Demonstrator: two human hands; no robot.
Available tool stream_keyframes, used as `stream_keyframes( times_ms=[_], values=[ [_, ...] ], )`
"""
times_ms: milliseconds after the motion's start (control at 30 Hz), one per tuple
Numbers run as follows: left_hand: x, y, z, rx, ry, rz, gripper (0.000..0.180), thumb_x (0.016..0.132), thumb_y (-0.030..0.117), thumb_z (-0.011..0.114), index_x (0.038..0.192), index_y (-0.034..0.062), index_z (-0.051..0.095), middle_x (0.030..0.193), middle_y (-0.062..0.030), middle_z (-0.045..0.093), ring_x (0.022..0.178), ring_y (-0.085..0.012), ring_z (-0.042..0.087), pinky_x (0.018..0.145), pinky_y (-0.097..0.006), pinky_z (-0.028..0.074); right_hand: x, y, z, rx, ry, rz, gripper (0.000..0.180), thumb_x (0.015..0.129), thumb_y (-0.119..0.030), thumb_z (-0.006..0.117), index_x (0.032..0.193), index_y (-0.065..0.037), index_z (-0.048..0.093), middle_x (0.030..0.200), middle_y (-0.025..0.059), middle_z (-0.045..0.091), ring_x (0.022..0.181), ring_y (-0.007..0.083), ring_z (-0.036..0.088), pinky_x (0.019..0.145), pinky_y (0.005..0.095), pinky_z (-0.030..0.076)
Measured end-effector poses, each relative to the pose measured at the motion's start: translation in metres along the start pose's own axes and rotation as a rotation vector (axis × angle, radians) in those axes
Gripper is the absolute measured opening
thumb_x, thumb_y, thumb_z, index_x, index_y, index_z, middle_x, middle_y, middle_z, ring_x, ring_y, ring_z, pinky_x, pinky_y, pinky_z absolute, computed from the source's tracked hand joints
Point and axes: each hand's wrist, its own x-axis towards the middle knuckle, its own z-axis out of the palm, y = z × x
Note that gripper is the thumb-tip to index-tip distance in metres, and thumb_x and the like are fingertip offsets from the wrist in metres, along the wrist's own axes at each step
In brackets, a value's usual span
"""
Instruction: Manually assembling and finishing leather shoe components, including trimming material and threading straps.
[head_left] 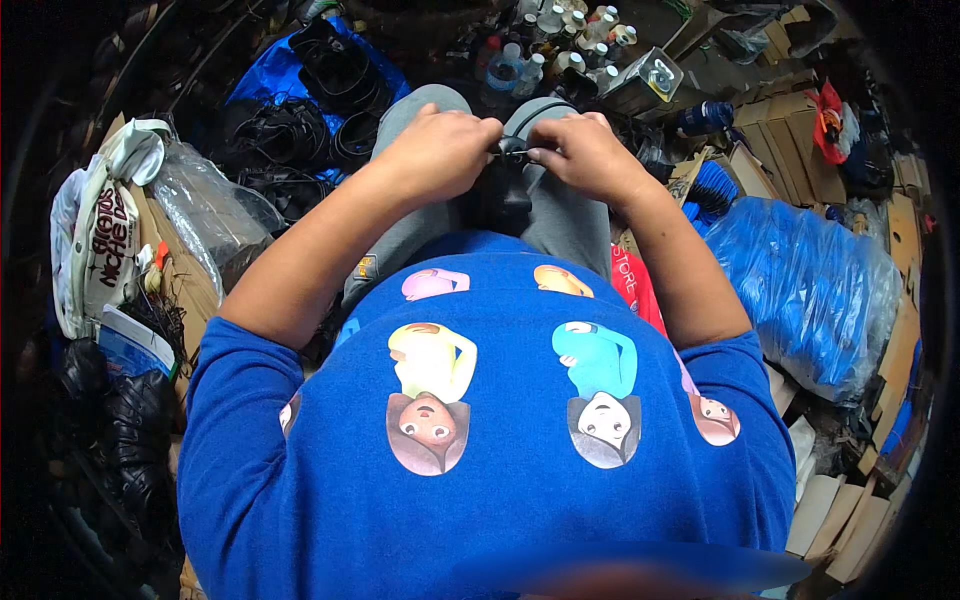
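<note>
My left hand (445, 152) is closed, thumb and fingers pinched together, above my left knee. My right hand (585, 155) is closed in a similar pinch over my right knee. Between them a thin cord (512, 152) is drawn across, its ends running into the fingertips of both hands. Just below it a dark, shiny black piece (505, 200) rests between my thighs; its kind is hard to make out. A black strap or cord (530, 115) curves up beside my right hand.
Black shoes or straps (340, 65) lie on blue plastic at the far left. Several bottles (530, 75) stand beyond my knees. A blue plastic-wrapped bundle (800, 290) and cardboard boxes (780, 140) are on the right. A white cloth bag (105, 230) hangs at the left.
</note>
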Motion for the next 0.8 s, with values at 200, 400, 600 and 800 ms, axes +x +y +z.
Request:
stream_keyframes(
  times_ms=[200,400,600,800],
  values=[
    [0.0,-0.011,0.003,0.268,0.015,0.242,0.013,0.079,0.008,0.053,0.091,0.0106,0.056,0.087,-0.0093,0.061,0.093,-0.0259,0.058,0.08,-0.04,0.038,0.004,-0.002,0.004,-0.354,-0.077,-0.127,0.015,0.078,-0.012,0.057,0.092,-0.016,0.058,0.077,0.0039,0.06,0.087,0.0247,0.056,0.083,0.0416,0.036],
    [-0.028,-0.039,-0.009,0.173,0.021,0.181,0.008,0.079,0.005,0.051,0.085,0.0073,0.055,0.083,-0.0096,0.059,0.085,-0.0291,0.057,0.075,-0.039,0.04,-0.014,0.027,0.0,-0.276,-0.041,-0.118,0.018,0.076,-0.011,0.059,0.092,-0.018,0.06,0.08,0.0064,0.062,0.09,0.0247,0.056,0.089,0.0403,0.035],
    [-0.048,-0.051,-0.018,-0.163,0.138,0.117,0.009,0.077,0.003,0.057,0.085,0.0034,0.054,0.08,-0.0128,0.056,0.084,-0.0316,0.056,0.073,-0.038,0.044,-0.021,0.029,-0.007,0.018,-0.043,0.014,0.009,0.077,-0.011,0.063,0.084,-0.007,0.059,0.075,0.0098,0.057,0.077,0.0282,0.052,0.075,0.0377,0.041],
    [-0.061,-0.06,-0.017,-0.225,0.161,0.034,0.007,0.079,0.004,0.06,0.084,0.002,0.055,0.078,-0.0088,0.058,0.075,-0.0244,0.057,0.067,-0.032,0.045,-0.044,0.054,-0.014,0.132,0.045,0.153,0.013,0.078,-0.015,0.067,0.086,-0.005,0.063,0.071,0.011,0.06,0.069,0.0233,0.057,0.064,0.0332,0.045]
  ],
)
